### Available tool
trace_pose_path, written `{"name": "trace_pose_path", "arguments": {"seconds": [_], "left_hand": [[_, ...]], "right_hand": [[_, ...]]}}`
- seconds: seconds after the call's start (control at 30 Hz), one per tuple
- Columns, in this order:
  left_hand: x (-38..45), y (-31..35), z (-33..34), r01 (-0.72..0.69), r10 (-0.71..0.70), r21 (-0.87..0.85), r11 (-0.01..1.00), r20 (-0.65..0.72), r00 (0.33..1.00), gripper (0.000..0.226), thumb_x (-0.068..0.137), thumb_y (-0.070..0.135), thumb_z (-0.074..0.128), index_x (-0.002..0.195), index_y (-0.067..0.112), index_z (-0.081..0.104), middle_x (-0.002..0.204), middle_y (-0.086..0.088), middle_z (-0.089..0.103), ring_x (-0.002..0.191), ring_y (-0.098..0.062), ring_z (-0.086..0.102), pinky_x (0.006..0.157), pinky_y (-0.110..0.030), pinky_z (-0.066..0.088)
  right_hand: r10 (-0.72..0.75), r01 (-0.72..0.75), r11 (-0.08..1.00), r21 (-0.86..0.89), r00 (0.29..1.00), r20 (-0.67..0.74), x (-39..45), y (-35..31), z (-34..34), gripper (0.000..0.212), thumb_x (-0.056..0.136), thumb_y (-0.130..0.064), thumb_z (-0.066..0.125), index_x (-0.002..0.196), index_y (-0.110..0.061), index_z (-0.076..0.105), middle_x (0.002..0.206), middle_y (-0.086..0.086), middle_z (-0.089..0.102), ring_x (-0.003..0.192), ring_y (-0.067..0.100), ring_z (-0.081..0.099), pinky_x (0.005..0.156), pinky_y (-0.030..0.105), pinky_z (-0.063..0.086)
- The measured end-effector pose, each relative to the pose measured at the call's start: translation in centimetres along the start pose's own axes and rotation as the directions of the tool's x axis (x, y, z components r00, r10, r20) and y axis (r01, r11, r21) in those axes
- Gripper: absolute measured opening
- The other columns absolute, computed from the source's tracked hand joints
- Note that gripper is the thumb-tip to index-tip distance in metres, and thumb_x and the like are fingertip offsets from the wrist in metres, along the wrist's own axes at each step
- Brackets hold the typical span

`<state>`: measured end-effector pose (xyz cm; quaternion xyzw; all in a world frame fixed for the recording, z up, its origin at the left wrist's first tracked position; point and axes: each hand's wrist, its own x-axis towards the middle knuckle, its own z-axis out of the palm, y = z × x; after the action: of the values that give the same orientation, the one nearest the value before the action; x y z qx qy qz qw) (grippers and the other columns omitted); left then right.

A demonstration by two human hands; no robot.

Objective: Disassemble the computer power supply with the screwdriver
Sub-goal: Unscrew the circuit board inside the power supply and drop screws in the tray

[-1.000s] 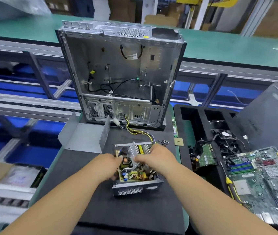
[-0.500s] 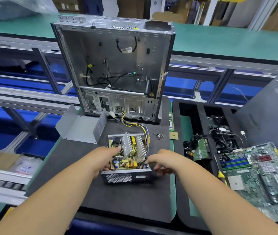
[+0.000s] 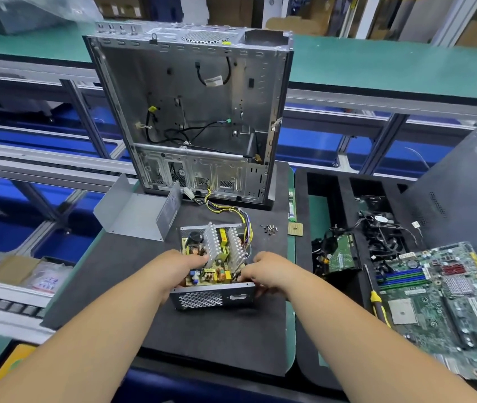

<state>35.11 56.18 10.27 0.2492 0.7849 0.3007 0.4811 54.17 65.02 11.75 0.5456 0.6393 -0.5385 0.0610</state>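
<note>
The opened power supply (image 3: 214,298) lies on the black mat, its lid off, showing a circuit board with two finned heat sinks (image 3: 212,242) and coils. My left hand (image 3: 177,269) grips its left side, thumb over the board. My right hand (image 3: 266,271) holds its right near corner, fingers curled at the case edge. Yellow and black wires (image 3: 225,209) run from the supply toward the computer case. A yellow-and-black screwdriver (image 3: 377,301) lies to the right beside the motherboard, in neither hand. The removed grey cover (image 3: 135,212) sits at the left.
An empty upright computer case (image 3: 196,112) stands behind the supply. Loose screws (image 3: 269,228) and a CPU chip (image 3: 295,228) lie on the mat (image 3: 217,338). A black tray (image 3: 345,187) at right holds a motherboard (image 3: 446,301), a fan and a drive. A dark side panel (image 3: 464,187) leans at the far right.
My right hand came off the heat sinks and dropped to the supply's right near corner. The board, tilted up a second ago, now sits level in its case.
</note>
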Motion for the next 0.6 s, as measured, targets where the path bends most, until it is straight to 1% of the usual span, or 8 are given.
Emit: {"name": "trace_pose_path", "arguments": {"seconds": [0.07,0.13,0.23,0.27,0.33,0.43,0.5,0.6], "left_hand": [[0.0,-0.1,0.1,-0.006,0.006,-0.008,1.000,-0.001,1.000,0.054,0.083,0.045,0.073,0.119,0.006,0.061,0.114,-0.015,0.067,0.100,-0.027,0.061,0.094,-0.041,0.048],[0.0,-0.2,0.2,-0.012,0.012,-0.011,1.000,0.001,1.000,0.054,0.083,0.045,0.073,0.117,0.005,0.061,0.110,-0.015,0.068,0.097,-0.027,0.063,0.091,-0.041,0.050],[-0.1,-0.2,0.4,-0.015,0.015,0.002,1.000,-0.015,1.000,0.057,0.082,0.047,0.072,0.118,0.005,0.058,0.103,-0.010,0.064,0.084,-0.023,0.058,0.071,-0.033,0.046],[-0.1,-0.1,0.5,-0.014,0.014,0.006,1.000,-0.018,1.000,0.058,0.082,0.048,0.071,0.119,0.005,0.058,0.106,-0.012,0.064,0.084,-0.022,0.056,0.069,-0.032,0.044],[-0.2,-0.1,0.6,-0.007,0.007,-0.004,1.000,-0.007,1.000,0.060,0.080,0.049,0.072,0.119,0.006,0.059,0.113,-0.016,0.065,0.083,-0.023,0.054,0.070,-0.032,0.043],[-0.4,0.0,0.7,0.007,-0.006,-0.045,0.999,0.029,1.000,0.061,0.071,0.049,0.074,0.114,0.008,0.059,0.112,-0.019,0.067,0.081,-0.025,0.055,0.072,-0.034,0.043],[-0.3,0.0,0.8,0.007,-0.003,-0.069,0.998,0.051,0.999,0.056,0.074,0.046,0.075,0.113,0.009,0.057,0.114,-0.019,0.068,0.085,-0.024,0.059,0.076,-0.033,0.045],[-0.2,-0.1,0.6,0.013,-0.008,-0.084,0.996,0.060,0.998,0.068,0.081,0.046,0.075,0.130,0.007,0.049,0.128,-0.014,0.060,0.116,-0.029,0.057,0.104,-0.045,0.044]], "right_hand": [[0.001,-0.003,0.999,-0.041,0.999,-0.044,0.2,0.2,0.2,0.011,0.083,-0.020,0.062,0.087,-0.013,0.054,0.066,0.005,0.066,0.048,0.018,0.061,0.042,0.017,0.037],[-0.009,0.006,0.999,-0.051,0.998,-0.067,0.2,0.3,0.3,0.019,0.085,-0.024,0.056,0.099,-0.011,0.053,0.081,0.009,0.064,0.060,0.022,0.059,0.045,0.021,0.038],[-0.035,0.024,0.990,-0.139,0.997,-0.075,0.2,0.4,0.4,0.035,0.093,-0.030,0.048,0.118,-0.007,0.048,0.098,0.012,0.061,0.077,0.025,0.057,0.058,0.031,0.046],[-0.045,0.033,0.987,-0.155,0.996,-0.080,0.2,0.4,0.4,0.036,0.095,-0.030,0.046,0.121,-0.006,0.047,0.102,0.013,0.061,0.083,0.026,0.059,0.067,0.036,0.051],[-0.072,0.057,0.985,-0.163,0.994,-0.087,0.3,0.6,0.3,0.036,0.098,-0.026,0.045,0.125,-0.004,0.048,0.105,0.012,0.058,0.090,0.028,0.057,0.079,0.041,0.053],[-0.095,0.081,0.983,-0.166,0.993,-0.076,0.1,0.9,0.0,0.032,0.096,-0.019,0.044,0.124,-0.007,0.053,0.098,0.013,0.055,0.082,0.026,0.048,0.062,0.034,0.039],[-0.098,0.089,0.987,-0.134,0.993,-0.063,0.2,1.1,-0.2,0.031,0.094,-0.017,0.046,0.122,-0.009,0.056,0.093,0.014,0.056,0.076,0.025,0.047,0.059,0.031,0.035],[-0.106,0.106,0.994,-0.026,0.994,-0.028,0.4,1.2,-0.2,0.032,0.097,-0.016,0.053,0.129,-0.013,0.052,0.108,0.014,0.063,0.080,0.023,0.055,0.059,0.031,0.049]]}}
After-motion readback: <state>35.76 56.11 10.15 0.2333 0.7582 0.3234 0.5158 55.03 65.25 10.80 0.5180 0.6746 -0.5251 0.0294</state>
